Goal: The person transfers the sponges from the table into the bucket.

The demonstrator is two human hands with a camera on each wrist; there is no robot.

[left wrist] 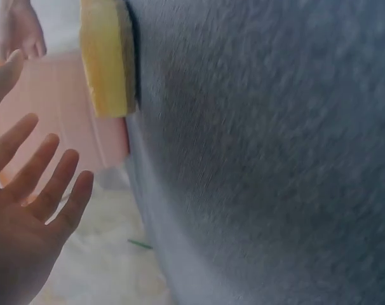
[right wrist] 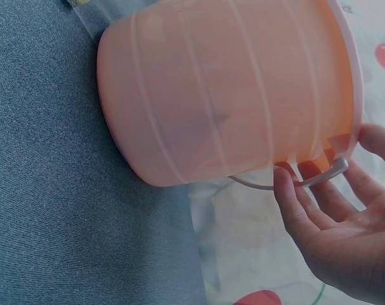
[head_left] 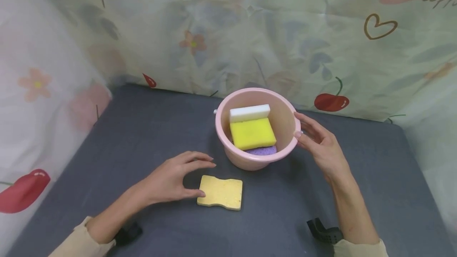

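Note:
A pale yellow sponge [head_left: 220,192] with notched long sides lies flat on the dark table, in front of a pink bucket [head_left: 246,162]. My left hand [head_left: 178,175] hovers at the sponge's left, fingers spread and thumb by its left edge. The left wrist view shows a gap between those fingers and the sponge [left wrist: 108,60]. At the bucket's right side, my right hand [head_left: 323,144] holds the rim near the handle joint. In the right wrist view, its fingers [right wrist: 294,203] curve against the bucket's outside by the thin handle [right wrist: 259,187].
Inside the bucket sit a white sponge block [head_left: 250,113], a bright yellow sponge [head_left: 253,134] and a purple sponge [head_left: 262,150]. Behind the table [head_left: 143,130] hangs a printed curtain [head_left: 228,43], which also runs along the left and right sides.

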